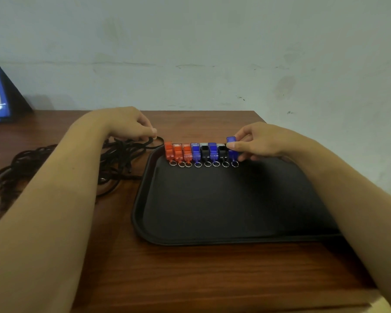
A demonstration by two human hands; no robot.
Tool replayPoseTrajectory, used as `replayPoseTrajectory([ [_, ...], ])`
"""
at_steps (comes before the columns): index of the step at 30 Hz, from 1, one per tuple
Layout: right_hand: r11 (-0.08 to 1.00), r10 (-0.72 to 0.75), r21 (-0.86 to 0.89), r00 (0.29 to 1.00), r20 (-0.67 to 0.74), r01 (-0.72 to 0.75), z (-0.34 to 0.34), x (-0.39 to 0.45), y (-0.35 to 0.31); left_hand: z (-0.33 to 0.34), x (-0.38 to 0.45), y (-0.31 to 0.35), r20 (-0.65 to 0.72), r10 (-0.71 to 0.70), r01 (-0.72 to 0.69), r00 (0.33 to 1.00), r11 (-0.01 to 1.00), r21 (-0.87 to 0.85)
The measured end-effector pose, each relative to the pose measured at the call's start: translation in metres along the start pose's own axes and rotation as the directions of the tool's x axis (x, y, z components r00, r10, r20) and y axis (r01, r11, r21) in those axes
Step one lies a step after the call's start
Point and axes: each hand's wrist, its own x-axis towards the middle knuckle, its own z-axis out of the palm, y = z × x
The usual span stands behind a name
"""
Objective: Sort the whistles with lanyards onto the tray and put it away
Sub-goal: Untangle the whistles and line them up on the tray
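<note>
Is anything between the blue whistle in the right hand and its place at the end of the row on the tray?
Nothing visible. The right hand pinches the blue whistle already at the row's right end, beside a black whistle; the tray to its right is bare.

The tray (224,199) lay on the table (190,272), toward its right side. A row of eight whistles (201,152) stood along the far edge of the tray, side by side and touching, with their rings (198,164) pointing toward the near side. The right hand (257,141) held the whistle at the right end of the row. A heap of cords (54,163) lay on the table to the left of the tray. The left hand (131,125) rested on the cords near the far left corner of the tray. A sign (0,96) stood at the far left of the table, against the wall (212,53).
</note>
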Motion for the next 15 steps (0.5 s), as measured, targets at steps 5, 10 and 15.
replayPoseTrajectory([
  [5, 0.998, 0.006, -0.058, 1.0, -0.021, -0.007, 0.0001, 0.0016, 0.0014, 0.0027, 0.0029, -0.0014, -0.027, -0.007, 0.007, 1.0, 1.0, 0.008],
  [10, 0.984, 0.011, -0.179, 0.999, -0.05, -0.02, -0.002, 0.0015, 0.0023, 0.0036, 0.0041, -0.0011, -0.028, -0.007, 0.008, 1.0, 1.0, 0.008],
  [15, 0.991, 0.031, -0.132, 0.999, -0.042, -0.036, 0.0019, 0.0033, 0.0038, 0.0034, 0.0044, -0.0011, -0.026, -0.007, 0.007, 1.0, 1.0, 0.009],
])
